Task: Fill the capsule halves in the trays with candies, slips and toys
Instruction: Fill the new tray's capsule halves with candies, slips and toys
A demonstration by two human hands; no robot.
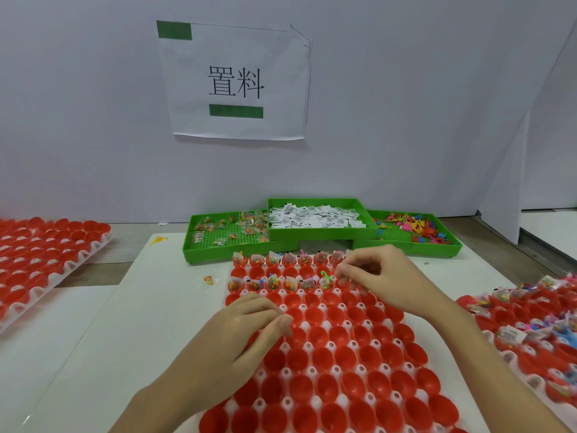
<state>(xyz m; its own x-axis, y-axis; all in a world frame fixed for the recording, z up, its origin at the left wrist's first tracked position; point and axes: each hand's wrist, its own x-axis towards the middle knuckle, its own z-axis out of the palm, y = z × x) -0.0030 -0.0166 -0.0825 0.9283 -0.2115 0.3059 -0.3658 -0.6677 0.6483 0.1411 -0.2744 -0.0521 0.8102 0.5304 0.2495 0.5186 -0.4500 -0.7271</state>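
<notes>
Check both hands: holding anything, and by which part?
Cannot tell for sure. The right hand curls its fingertips over the second filled row, grip hidden. The left hand pinches thumb to fingers; nothing visible between them.

Bright, even light from overhead; shadows are soft and faint. Wide-angle bending curves the desk point(93, 323) at the edges. Slight softness throughout, glossy glints on the red halves point(343, 354).

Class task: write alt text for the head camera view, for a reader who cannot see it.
Two bare hands work over a white tray of red capsule halves; the right hand reaches the far filled rows while the left hand rests curled nearer. Behind stand three green bins of candies, paper slips and toys, under a wall sign.
</notes>
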